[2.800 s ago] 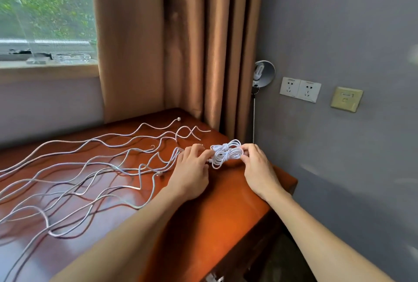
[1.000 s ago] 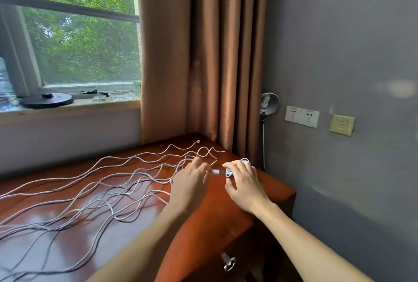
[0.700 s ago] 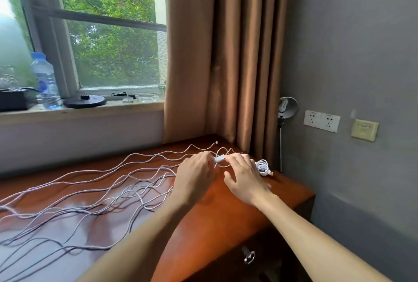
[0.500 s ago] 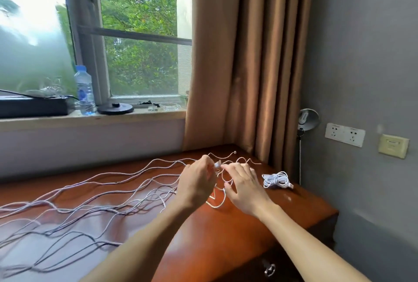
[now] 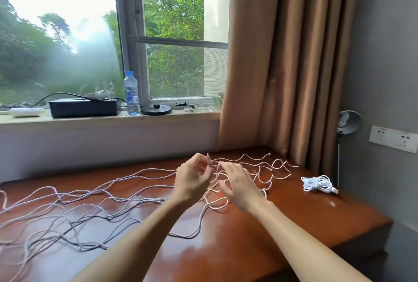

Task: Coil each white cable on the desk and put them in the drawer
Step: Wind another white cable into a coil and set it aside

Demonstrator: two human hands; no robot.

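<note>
Left grip (image 5: 192, 182): fingers curled, pinching a cable end (image 5: 209, 160) held above the counter (image 5: 294, 225).
Right grip (image 5: 239, 185): fingers apart and relaxed, over the tangle.
Loose cables (image 5: 90, 200): sprawled across the counter from left to centre.
Coil (image 5: 317, 183): on the counter at far right, apart from both grips.

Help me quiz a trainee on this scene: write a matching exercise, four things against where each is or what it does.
1. coiled cable
2. water bottle
3. left hand
4. loose cables

A. on the windowsill
B. pinching one cable's plug
C. alone near the desk's right end
D. spread across the desk

Pairs: 1-C, 2-A, 3-B, 4-D.
</note>
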